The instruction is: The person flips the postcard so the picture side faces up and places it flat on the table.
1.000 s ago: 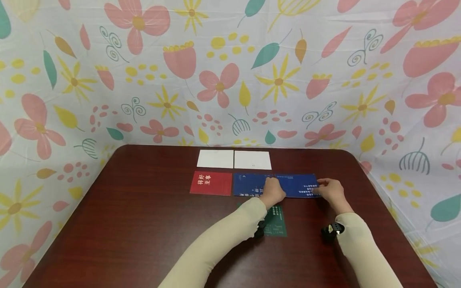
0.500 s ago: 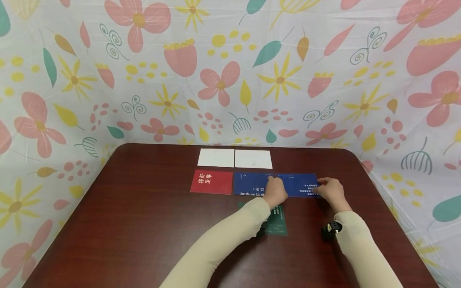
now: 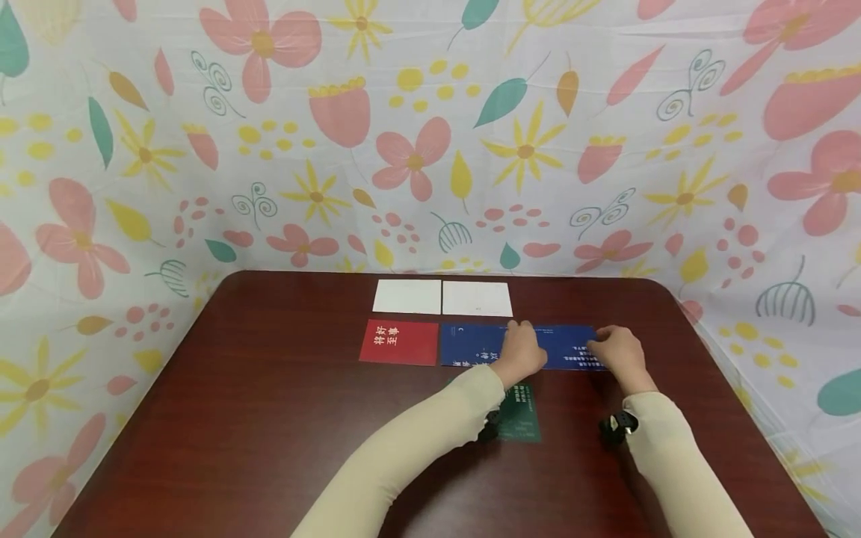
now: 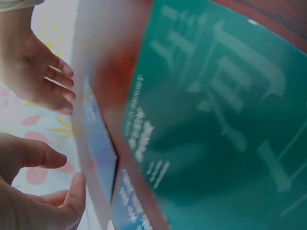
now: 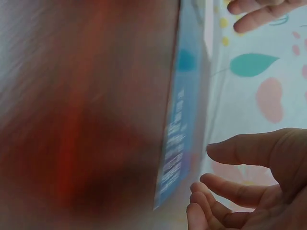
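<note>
Two blue cards with white print, the left one (image 3: pixel 471 340) and the right one (image 3: pixel 565 355), lie side by side on the table. My left hand (image 3: pixel 522 353) hovers over where they meet and hides part of both. Its thumb and fingers are apart with nothing between them in the left wrist view. At the outer end of the right blue card is my right hand (image 3: pixel 620 357), its fingers loosely bent and a gap between thumb and fingers (image 5: pixel 240 191). Under my left forearm lies a green card (image 3: pixel 523 426), partly hidden by the sleeve.
A red card (image 3: pixel 403 351) with white characters lies left of the blue ones. Behind this row, toward the far edge of the dark wooden table (image 3: pixel 269 418), are two white cards, left (image 3: pixel 406 297) and right (image 3: pixel 476 299). A flower-patterned cloth (image 3: pixel 417 90) hangs beyond the table.
My right fingers have come up off the right blue card's end. My left hand has shifted slightly right and its fingers have loosened. The cards stay nearly in place.
</note>
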